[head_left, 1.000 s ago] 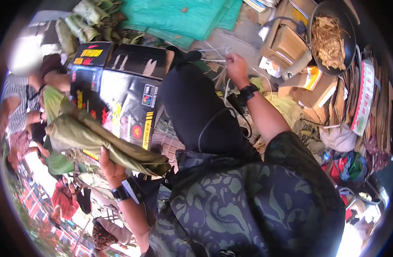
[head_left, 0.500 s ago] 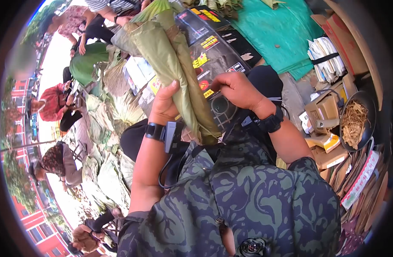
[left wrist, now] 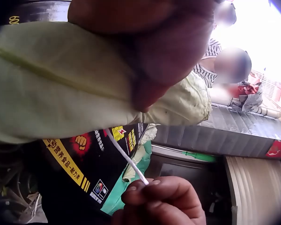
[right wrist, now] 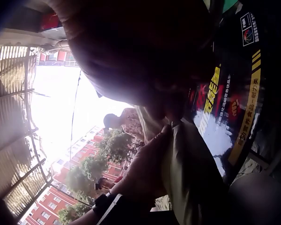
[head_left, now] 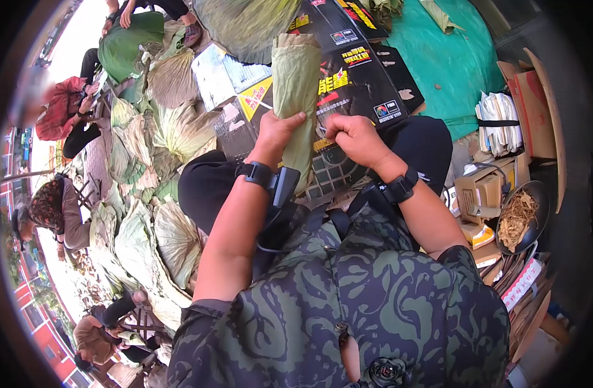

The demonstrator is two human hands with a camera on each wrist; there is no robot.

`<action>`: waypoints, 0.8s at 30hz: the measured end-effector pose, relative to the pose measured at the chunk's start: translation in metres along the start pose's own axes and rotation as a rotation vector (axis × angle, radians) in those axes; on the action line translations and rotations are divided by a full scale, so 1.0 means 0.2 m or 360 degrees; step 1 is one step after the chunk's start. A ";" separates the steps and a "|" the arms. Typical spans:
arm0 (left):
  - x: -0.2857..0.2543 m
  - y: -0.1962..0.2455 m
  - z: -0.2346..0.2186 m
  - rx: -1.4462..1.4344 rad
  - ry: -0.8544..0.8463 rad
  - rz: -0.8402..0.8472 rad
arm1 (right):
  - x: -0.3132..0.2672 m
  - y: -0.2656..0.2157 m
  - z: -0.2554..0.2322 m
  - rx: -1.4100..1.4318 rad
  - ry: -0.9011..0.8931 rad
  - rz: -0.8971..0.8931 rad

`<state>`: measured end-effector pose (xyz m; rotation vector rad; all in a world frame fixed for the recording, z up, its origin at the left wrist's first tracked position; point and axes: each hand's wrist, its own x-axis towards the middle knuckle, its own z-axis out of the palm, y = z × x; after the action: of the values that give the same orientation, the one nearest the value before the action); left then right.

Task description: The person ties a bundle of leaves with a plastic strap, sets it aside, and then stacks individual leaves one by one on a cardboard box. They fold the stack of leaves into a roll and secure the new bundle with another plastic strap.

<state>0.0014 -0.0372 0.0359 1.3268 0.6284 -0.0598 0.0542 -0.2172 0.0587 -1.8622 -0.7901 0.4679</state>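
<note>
In the head view a roll of large pale green dried leaves (head_left: 296, 74) stands nearly upright over the person's lap. The left hand (head_left: 278, 137) grips its lower half, thumb across the front. Just right of the roll is the right hand (head_left: 361, 141), its fingers curled. The left wrist view has the right hand (left wrist: 166, 201) pinching a thin white string (left wrist: 127, 157) between thumb and fingertips. This string runs up toward the underside of the roll, where its far end is hidden. A flattened black printed carton (head_left: 367, 81) lies beneath the hands.
A broad leaf (head_left: 248, 29) lies beyond the roll. More dried leaves (head_left: 141, 246) spread out at left, near several seated people. A green sheet (head_left: 448, 77) lies at upper right. Along the right stand a strapped paper stack (head_left: 498, 126), cardboard boxes and a dark pan (head_left: 532, 200) with brown scraps.
The right hand, stretched far out a second ago, has come back beside the roll. The leaf roll has swung from lying slanted to nearly upright in the left hand. The head view has turned.
</note>
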 end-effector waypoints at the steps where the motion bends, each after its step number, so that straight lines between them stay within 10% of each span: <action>1: 0.02 -0.01 -0.02 -0.0016 0.0006 -0.0011 | 0.03 0.01 0.02 -0.0006 -0.0017 0.0010; 7: 0.15 -0.10 -0.10 0.0226 0.0361 -0.0005 | 0.26 0.05 0.19 0.0047 -0.0063 0.0146; 12: 0.16 -0.19 -0.08 0.1052 0.1296 0.0790 | 0.42 0.13 0.35 0.0369 -0.0228 0.0354; 17: 0.12 -0.18 -0.15 0.0760 0.1369 0.0802 | 0.44 0.14 0.42 0.0057 -0.0222 0.0326; 19: 0.07 -0.14 -0.15 0.0369 0.1009 0.0663 | 0.44 0.12 0.41 0.0212 -0.0180 0.0468; 24: 0.08 -0.17 -0.16 0.1154 0.0669 0.1213 | 0.47 0.17 0.40 0.0048 -0.0214 0.0414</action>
<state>-0.0102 -0.0118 -0.0047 2.2425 0.4150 0.6845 0.0807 -0.1077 -0.0009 -1.9288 -0.6266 0.7720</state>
